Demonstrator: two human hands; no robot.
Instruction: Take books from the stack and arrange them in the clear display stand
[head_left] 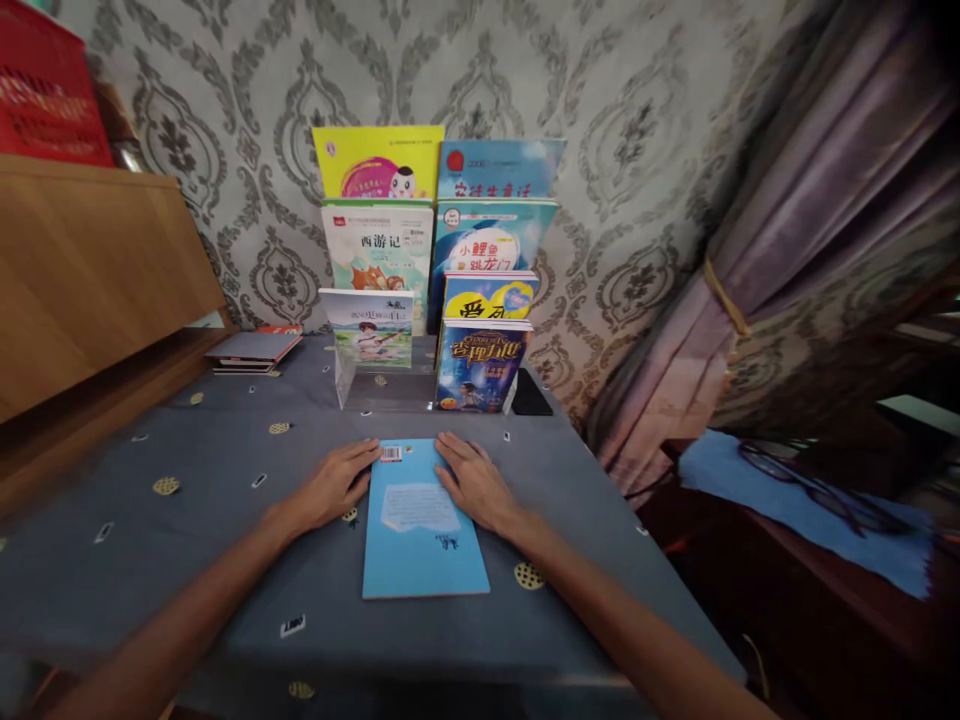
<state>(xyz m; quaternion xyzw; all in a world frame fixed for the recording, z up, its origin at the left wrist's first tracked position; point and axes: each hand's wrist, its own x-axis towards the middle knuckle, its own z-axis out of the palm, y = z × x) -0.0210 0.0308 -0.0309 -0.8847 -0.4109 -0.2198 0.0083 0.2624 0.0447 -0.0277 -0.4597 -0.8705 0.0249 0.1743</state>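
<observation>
Book [412, 565] flat on table [217, 510], hands [477, 485] at its sides, stand [390, 392] behind (tiered books [480, 375] in it), curtain [810, 150] right.

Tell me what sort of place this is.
Probably a room in a home: damask-patterned wallpaper, a tied-back curtain and a cloth-covered table bearing storybooks on a clear stand.

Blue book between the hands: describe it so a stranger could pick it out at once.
On the gray tablecloth, look in front of the clear stand. Between the left hand and right hand lies the blue book. Unlike the upright books behind, it lies flat, barcode at its far edge.
</observation>
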